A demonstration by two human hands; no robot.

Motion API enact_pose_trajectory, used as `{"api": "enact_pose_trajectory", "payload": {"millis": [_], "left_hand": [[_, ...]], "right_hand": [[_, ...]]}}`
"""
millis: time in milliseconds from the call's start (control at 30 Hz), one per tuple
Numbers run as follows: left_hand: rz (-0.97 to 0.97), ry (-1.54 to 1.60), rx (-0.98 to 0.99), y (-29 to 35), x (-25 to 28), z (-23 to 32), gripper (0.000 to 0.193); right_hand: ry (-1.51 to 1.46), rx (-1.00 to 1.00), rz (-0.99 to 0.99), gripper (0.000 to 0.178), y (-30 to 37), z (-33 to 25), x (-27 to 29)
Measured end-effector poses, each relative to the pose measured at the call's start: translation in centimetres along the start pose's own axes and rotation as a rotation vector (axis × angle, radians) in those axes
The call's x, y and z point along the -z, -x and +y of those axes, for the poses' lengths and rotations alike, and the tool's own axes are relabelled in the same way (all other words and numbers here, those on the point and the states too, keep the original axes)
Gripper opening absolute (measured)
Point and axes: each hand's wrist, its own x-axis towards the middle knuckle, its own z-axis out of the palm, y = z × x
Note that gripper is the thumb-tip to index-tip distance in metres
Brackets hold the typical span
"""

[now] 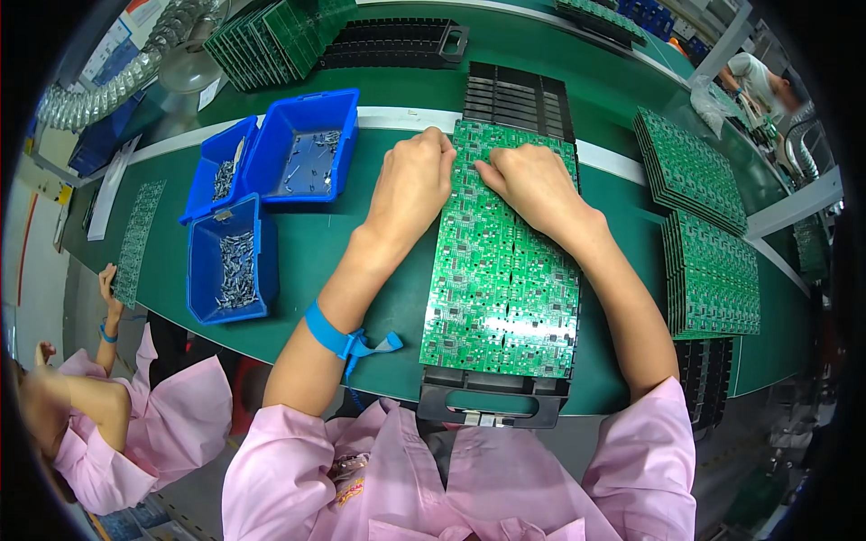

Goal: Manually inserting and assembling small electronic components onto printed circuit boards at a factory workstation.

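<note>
Panel (501, 279) is already laid out, metal parts (238, 270) are left in bins (311, 113), and whether anything is pinched by left hand (417, 171) or right hand (539, 183), fingers curled, cannot be told.

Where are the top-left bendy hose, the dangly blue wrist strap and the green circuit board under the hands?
Bendy hose (168, 43): head view, its ribbed wall.
Blue wrist strap (327, 333): head view, its band.
Green circuit board (502, 269): head view, its upper face.

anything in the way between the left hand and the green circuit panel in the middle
Nothing visible: the left hand is at the upper left edge of the green circuit panel. The largest blue bin stands farther left, outside that space.
</note>
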Motion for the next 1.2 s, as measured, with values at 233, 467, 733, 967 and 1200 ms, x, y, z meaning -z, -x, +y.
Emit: {"api": "enact_pose_trajectory", "payload": {"millis": [233,467,733,967,1200], "left_hand": [[0.066,-0.132,0.008,0.4,0.7,-0.2,0.004],[0.126,-0.282,-0.109,2.6,3.5,0.8,0.006],[0.131,-0.069,0.048,4.1,3.0,2.1,0.006],[0.08,0.249,0.203,4.3,2.7,1.3,0.006],[0.05,0.433,0.228,4.2,2.2,0.8,0.007]], "right_hand": [[0.008,0.025,0.02,0.029,-0.6,-1.0,0.1],[0.005,-0.034,-0.05,0.027,-0.4,-4.6,1.4],[-0.01,0.015,0.031,0.029,3.0,-5.0,2.8],[0.003,0.036,0.033,0.027,3.7,-4.7,2.2],[-0.027,0.023,0.032,0.027,3.8,-4.3,2.0]]}}
